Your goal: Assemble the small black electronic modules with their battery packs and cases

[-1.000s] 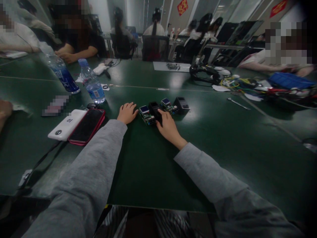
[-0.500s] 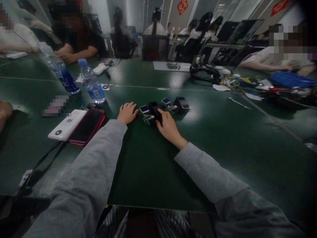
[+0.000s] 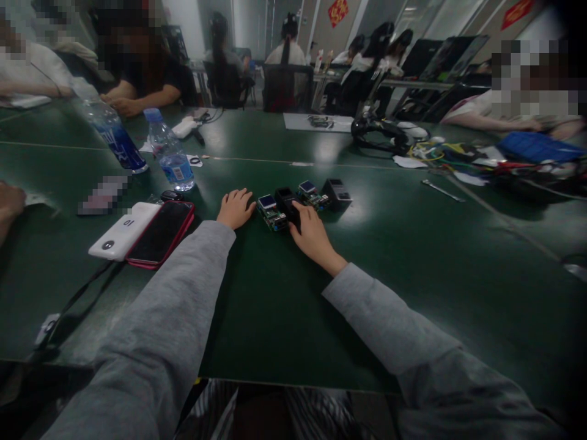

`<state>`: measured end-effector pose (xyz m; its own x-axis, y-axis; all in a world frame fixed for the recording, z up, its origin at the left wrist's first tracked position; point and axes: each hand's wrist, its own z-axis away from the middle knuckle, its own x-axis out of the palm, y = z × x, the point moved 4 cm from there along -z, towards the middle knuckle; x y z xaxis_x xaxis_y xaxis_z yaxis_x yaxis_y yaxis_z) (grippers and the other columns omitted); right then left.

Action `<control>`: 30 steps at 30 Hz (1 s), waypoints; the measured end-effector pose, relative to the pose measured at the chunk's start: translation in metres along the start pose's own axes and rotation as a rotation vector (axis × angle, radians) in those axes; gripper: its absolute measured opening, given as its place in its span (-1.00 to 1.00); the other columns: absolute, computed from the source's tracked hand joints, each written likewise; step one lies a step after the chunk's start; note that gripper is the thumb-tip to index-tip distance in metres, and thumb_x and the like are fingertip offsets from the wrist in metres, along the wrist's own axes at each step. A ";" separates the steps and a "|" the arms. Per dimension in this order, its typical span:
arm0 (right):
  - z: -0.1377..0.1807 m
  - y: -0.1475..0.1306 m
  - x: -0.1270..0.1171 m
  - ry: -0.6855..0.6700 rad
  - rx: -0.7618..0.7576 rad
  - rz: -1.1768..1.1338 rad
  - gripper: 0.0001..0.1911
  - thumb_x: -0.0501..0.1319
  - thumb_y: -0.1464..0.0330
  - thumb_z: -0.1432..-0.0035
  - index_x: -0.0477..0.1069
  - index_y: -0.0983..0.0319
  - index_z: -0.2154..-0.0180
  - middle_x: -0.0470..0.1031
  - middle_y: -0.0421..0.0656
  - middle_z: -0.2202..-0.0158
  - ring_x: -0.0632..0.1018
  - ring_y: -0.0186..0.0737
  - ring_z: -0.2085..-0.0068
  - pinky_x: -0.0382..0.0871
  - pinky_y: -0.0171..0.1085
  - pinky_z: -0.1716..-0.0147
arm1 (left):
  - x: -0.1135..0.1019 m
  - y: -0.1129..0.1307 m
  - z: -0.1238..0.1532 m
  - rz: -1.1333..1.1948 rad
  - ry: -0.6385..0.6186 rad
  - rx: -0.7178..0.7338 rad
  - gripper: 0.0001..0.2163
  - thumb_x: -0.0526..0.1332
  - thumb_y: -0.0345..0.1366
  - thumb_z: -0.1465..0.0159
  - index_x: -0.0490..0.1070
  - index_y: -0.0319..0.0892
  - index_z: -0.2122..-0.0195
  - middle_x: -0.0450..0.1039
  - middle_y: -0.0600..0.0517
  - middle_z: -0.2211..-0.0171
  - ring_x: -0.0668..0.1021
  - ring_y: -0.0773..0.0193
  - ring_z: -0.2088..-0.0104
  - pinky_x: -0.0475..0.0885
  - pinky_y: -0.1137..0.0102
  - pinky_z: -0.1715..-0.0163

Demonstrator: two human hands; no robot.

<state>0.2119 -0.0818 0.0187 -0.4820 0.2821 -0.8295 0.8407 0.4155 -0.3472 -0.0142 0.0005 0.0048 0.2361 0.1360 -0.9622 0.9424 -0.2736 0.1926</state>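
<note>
My left hand point(image 3: 235, 209) lies flat on the green table, fingers spread and holding nothing. To its right, a small circuit board with a screen point(image 3: 270, 214) sits apart from the fingertips. Thumb and fingers of my right hand point(image 3: 315, 237) grip the near end of a black plastic case point(image 3: 285, 198), which rests on the table and is partly covered by the fingers. Beyond that case is a second circuit board point(image 3: 312, 194), also with a small screen. A second black case point(image 3: 338, 193) stands at the right end of this row.
Left of my arms lie a red-cased phone point(image 3: 162, 232) and a white power bank point(image 3: 123, 231) with a strap. Two bottles, one a clear water bottle point(image 3: 174, 162), stand behind them. A wrench point(image 3: 443, 190) and tangled cables point(image 3: 452, 153) lie at the right. People sit around the table.
My hands and the boards and cases have stayed in place. At the left edge, another person's hand has shifted slightly.
</note>
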 end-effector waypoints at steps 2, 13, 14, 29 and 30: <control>0.000 0.000 0.001 0.000 0.001 0.002 -0.42 0.08 0.37 -0.26 0.12 0.32 -0.29 0.30 0.14 -0.12 0.39 0.15 -0.13 0.43 0.12 -0.02 | -0.001 0.001 0.000 -0.006 -0.003 -0.001 -0.49 -0.09 -0.03 -0.44 0.19 -0.14 -0.33 0.14 -0.08 -0.37 0.18 -0.01 -0.35 0.10 0.01 -0.32; 0.000 0.000 0.000 0.003 0.000 -0.006 -0.41 0.07 0.37 -0.26 0.11 0.32 -0.29 0.30 0.14 -0.12 0.40 0.16 -0.12 0.43 0.13 -0.02 | 0.001 0.001 0.000 -0.007 0.027 -0.008 -0.49 -0.07 -0.05 -0.43 0.19 -0.15 -0.33 0.16 -0.08 -0.36 0.16 -0.03 -0.35 0.11 0.00 -0.31; 0.000 0.000 0.001 0.002 0.000 -0.007 -0.41 0.07 0.36 -0.26 0.11 0.31 -0.29 0.30 0.14 -0.12 0.39 0.17 -0.13 0.43 0.14 -0.01 | 0.001 0.000 0.000 -0.006 0.031 -0.012 -0.48 -0.07 -0.05 -0.43 0.17 -0.16 -0.33 0.17 -0.08 -0.36 0.15 -0.04 -0.35 0.11 0.00 -0.31; 0.000 0.000 0.000 -0.001 -0.004 0.005 -0.41 0.07 0.36 -0.26 0.11 0.36 -0.29 0.30 0.15 -0.12 0.39 0.16 -0.12 0.42 0.12 -0.04 | 0.003 -0.002 -0.001 -0.002 0.010 -0.016 -0.48 -0.08 -0.03 -0.43 0.20 -0.16 -0.32 0.14 -0.08 -0.37 0.17 -0.05 -0.34 0.12 -0.01 -0.30; 0.000 0.000 0.000 0.002 -0.005 0.004 -0.41 0.07 0.36 -0.27 0.12 0.37 -0.29 0.30 0.15 -0.12 0.39 0.16 -0.13 0.42 0.12 -0.04 | 0.003 -0.001 -0.001 -0.001 0.009 -0.016 -0.48 -0.08 -0.03 -0.43 0.20 -0.16 -0.32 0.14 -0.08 -0.37 0.17 -0.05 -0.34 0.13 -0.01 -0.30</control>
<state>0.2118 -0.0822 0.0187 -0.4787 0.2853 -0.8303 0.8417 0.4183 -0.3416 -0.0142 0.0022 0.0023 0.2372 0.1452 -0.9606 0.9462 -0.2584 0.1946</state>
